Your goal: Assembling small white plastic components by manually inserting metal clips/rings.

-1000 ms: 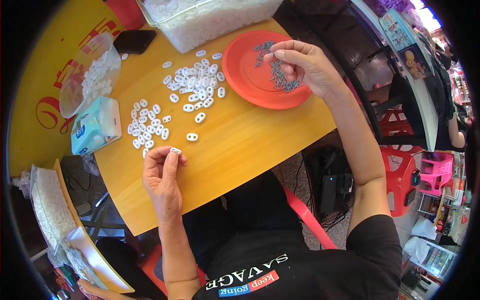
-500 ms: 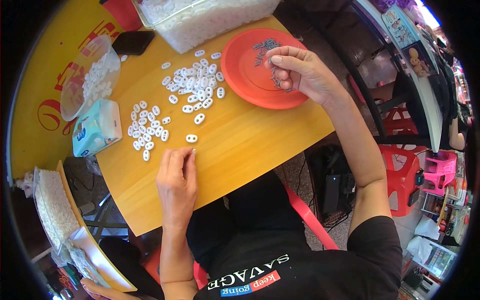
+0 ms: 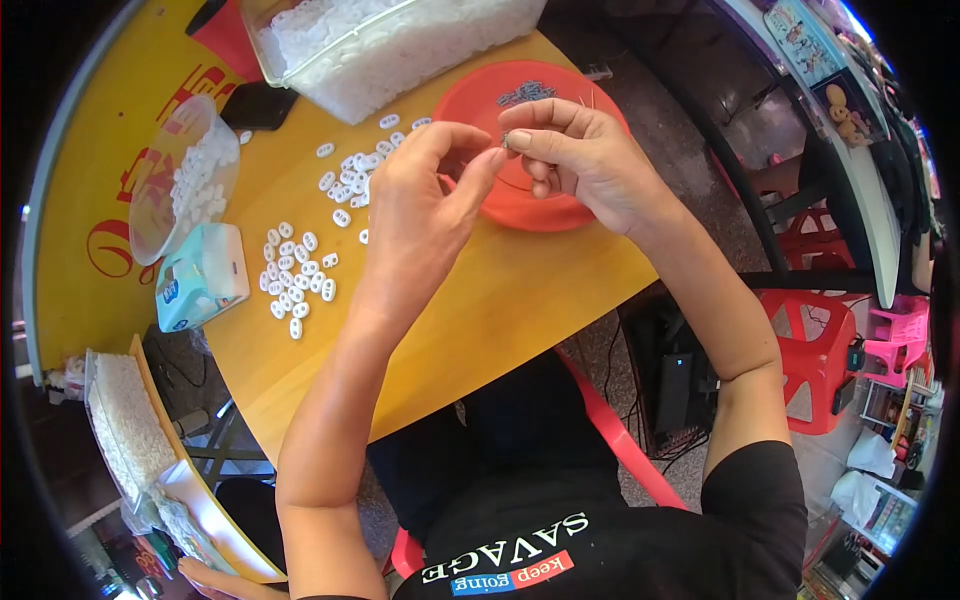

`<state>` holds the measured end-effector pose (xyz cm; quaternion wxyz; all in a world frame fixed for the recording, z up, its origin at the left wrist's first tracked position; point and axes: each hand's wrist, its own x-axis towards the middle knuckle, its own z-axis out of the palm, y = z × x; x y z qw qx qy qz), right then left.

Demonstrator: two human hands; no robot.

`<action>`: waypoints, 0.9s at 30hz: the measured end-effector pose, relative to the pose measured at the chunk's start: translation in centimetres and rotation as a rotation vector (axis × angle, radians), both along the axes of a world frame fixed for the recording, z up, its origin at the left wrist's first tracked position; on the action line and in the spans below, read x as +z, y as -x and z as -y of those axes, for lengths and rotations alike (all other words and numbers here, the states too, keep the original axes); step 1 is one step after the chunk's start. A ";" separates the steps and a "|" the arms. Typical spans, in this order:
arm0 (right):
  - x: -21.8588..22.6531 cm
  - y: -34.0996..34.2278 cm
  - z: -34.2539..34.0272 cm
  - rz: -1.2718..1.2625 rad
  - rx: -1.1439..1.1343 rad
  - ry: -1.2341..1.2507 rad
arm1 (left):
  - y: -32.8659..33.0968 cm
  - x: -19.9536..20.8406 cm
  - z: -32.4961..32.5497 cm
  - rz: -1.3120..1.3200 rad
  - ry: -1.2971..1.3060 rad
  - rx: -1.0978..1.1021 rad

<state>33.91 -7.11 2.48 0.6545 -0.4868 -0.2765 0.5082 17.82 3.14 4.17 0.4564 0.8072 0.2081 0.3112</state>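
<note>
Over the red plate [image 3: 463, 120], the fingertips of my two hands meet. My right hand [image 3: 597, 165] pinches a tiny grey metal piece [image 3: 506, 139] between thumb and forefinger. My left hand [image 3: 425, 195] is closed, thumb tip against the fingers beside that piece; whatever it may hold is too small to make out. A heap of small grey metal pieces [image 3: 527, 93] lies in the plate. Left of my left hand, white oval pieces with two holes [image 3: 342, 190] lie in a pile, which the hand partly covers. A second group of white oval pieces [image 3: 300, 268] sits nearer me.
A clear bin of white parts [image 3: 400, 60] stands at the table's far edge, beside a black phone [image 3: 258, 106]. At the left are a clear bowl with white bits [image 3: 205, 165] and a tissue pack [image 3: 205, 278]. Red stools [image 3: 815, 350] stand to the right.
My left hand has risen from the near part of the table to meet my right hand over the plate. My right hand has shifted slightly left and down.
</note>
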 end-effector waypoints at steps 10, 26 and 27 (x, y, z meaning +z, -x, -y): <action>-0.5 -0.2 0.7 0.321 -0.105 -0.083 | -2.4 -1.9 -0.7 0.003 0.222 -0.100; 0.3 -1.4 1.4 0.445 0.067 -0.108 | -2.6 -1.5 -1.0 -0.069 0.268 -0.192; 0.2 -1.2 1.3 0.444 0.069 -0.110 | -2.5 -1.5 -0.9 -0.070 0.267 -0.190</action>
